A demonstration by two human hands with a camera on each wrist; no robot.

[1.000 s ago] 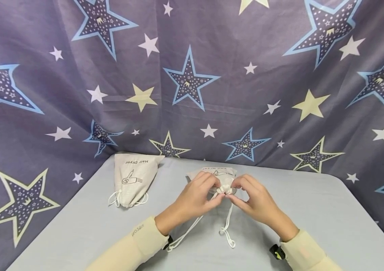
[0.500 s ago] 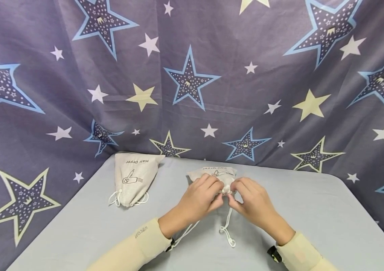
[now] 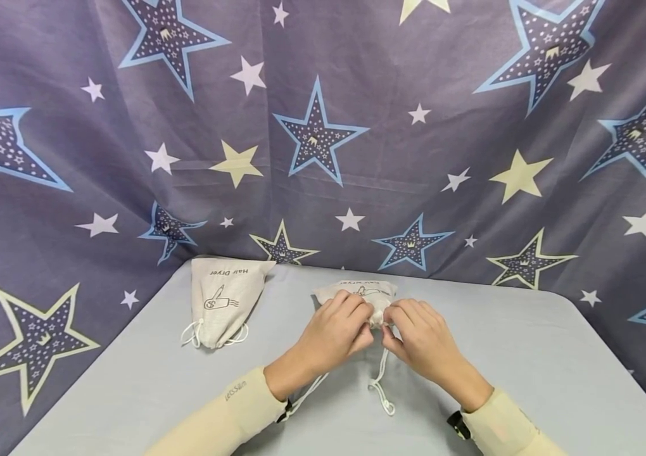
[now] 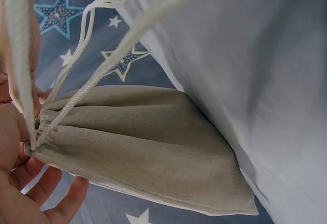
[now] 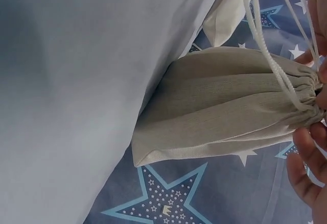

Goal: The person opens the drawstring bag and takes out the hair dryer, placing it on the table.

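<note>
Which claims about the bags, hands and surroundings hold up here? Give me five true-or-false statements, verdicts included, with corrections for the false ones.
1. The left hand and right hand both grip the gathered neck of one bag. True.
2. The other bag lies to the right of both hands. False: it lies to their left.
3. In the head view, the other bag's "Hair Dryer" lettering appears upside down. True.
4. The gripped bag's cords are black. False: they are white.
5. The backdrop is plain. False: it is patterned with stars.
</note>
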